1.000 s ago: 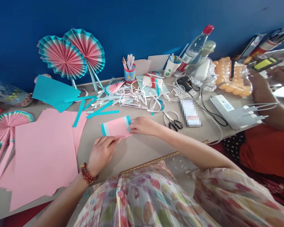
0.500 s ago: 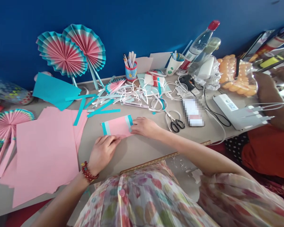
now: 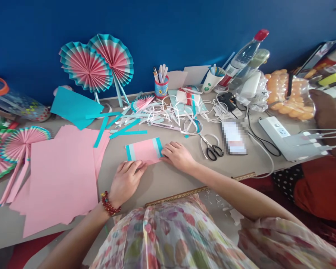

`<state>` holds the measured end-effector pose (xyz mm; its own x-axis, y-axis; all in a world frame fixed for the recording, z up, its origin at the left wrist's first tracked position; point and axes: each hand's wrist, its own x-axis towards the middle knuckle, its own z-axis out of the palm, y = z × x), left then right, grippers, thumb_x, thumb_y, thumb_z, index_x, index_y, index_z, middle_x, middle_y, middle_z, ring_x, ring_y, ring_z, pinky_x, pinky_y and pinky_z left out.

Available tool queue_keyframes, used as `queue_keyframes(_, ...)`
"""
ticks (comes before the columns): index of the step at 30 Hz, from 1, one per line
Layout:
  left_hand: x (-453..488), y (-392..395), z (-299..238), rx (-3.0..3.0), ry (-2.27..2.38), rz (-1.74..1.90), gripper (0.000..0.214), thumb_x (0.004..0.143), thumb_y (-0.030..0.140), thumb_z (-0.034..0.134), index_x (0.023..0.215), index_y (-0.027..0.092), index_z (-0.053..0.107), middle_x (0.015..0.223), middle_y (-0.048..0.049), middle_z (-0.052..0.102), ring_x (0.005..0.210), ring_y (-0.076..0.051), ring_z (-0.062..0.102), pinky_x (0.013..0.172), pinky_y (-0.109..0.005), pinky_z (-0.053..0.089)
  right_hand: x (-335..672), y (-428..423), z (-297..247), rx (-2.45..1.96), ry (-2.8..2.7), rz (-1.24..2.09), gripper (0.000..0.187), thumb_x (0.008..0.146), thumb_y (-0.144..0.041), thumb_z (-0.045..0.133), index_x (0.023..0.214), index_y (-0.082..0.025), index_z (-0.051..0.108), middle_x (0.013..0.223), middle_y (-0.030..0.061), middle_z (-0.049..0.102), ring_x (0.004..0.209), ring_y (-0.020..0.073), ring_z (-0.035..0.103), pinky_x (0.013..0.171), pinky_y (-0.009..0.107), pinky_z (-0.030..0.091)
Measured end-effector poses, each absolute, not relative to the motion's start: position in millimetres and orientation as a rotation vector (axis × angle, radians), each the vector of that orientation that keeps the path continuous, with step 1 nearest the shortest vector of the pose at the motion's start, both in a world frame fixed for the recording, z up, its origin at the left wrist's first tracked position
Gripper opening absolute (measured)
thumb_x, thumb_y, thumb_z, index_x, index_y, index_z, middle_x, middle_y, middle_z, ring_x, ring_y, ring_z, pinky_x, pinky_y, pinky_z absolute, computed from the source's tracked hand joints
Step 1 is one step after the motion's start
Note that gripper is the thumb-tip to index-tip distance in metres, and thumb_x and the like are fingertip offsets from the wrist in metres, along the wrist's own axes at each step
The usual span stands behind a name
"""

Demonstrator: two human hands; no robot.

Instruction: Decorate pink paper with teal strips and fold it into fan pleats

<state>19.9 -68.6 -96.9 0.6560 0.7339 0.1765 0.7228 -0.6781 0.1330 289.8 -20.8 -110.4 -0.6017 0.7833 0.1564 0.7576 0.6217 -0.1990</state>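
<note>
A small pink sheet of paper (image 3: 145, 148) lies in front of me, with light-blue and teal bands at its left and right ends. My left hand (image 3: 128, 178) grips its near edge towards the left, fingers curled and pressed together. At the right end, my right hand (image 3: 177, 154) holds the near corner with its fingers bent; the fingertips are partly hidden. Black-handled scissors (image 3: 213, 151) lie to the right of my right hand. Left of my left hand is a stack of large pink paper sheets (image 3: 63, 183).
Paper strips (image 3: 165, 114) pile up behind the sheet, near a teal sheet (image 3: 75, 106). Pleated paper fans (image 3: 86, 67) lean on the blue wall. At right are a blurred phone (image 3: 234, 137), a power strip (image 3: 280, 136), a bottle (image 3: 242, 52) and another person's arm (image 3: 327, 116).
The view has shifted slightly, so most things appear farther right. Both hands stay on the pink sheet in nearly the same places.
</note>
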Motion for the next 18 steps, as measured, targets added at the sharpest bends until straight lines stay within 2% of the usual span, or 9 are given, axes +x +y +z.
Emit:
queue_keyframes(6,20,-70,-92,2.789,1.19,0.27,0.043,0.092,0.011,0.051,0.132,0.024,0.059,0.124,-0.0076,0.065,0.112,-0.024,0.057,0.098,-0.043,0.042,295,-41,-99,-1.235,-2.538,0.301,0.032,0.1,-0.037,0.046,0.123,-0.022,0.063,0.125,0.0118,0.061,0.107,0.0235,0.053,0.09,0.038,0.044)
queue_keyframes(8,20,-69,-92,2.78,1.203,0.27,0.043,0.092,0.011,0.051,0.133,0.024,0.058,0.126,-0.0075,0.064,0.113,-0.024,0.057,0.099,-0.043,0.041,295,-53,-97,-1.227,-2.597,0.259,0.038,0.1,-0.04,0.047,0.132,-0.024,0.058,0.135,0.0111,0.057,0.118,0.0265,0.05,0.097,0.043,0.043)
queue_keyframes(12,17,-72,-93,2.758,1.226,0.253,0.043,0.096,0.014,0.045,0.137,0.025,0.055,0.133,-0.0057,0.062,0.118,-0.022,0.055,0.107,-0.043,0.036,295,-73,-100,-1.259,-2.642,0.232,0.058,0.098,-0.05,0.048,0.148,-0.023,0.041,0.15,0.0078,0.047,0.135,0.0276,0.039,0.113,0.048,0.033)
queue_keyframes(15,9,-79,-95,2.779,1.199,0.267,0.049,0.1,0.032,0.044,0.148,0.023,0.041,0.146,-0.0076,0.052,0.132,-0.024,0.047,0.115,-0.044,0.028,295,-79,-102,-1.266,-2.671,0.208,0.067,0.097,-0.053,0.047,0.153,-0.02,0.032,0.156,0.0069,0.038,0.143,0.0284,0.03,0.118,0.05,0.028)
queue_keyframes(18,-1,-89,-97,2.822,1.191,0.278,0.077,0.095,0.06,0.043,0.154,0.014,0.026,0.155,-0.0132,0.038,0.143,-0.028,0.034,0.119,-0.046,0.022,295,-81,-103,-1.262,-2.691,0.176,0.073,0.095,-0.056,0.049,0.155,-0.018,0.028,0.157,0.0079,0.036,0.145,0.0292,0.028,0.118,0.051,0.029)
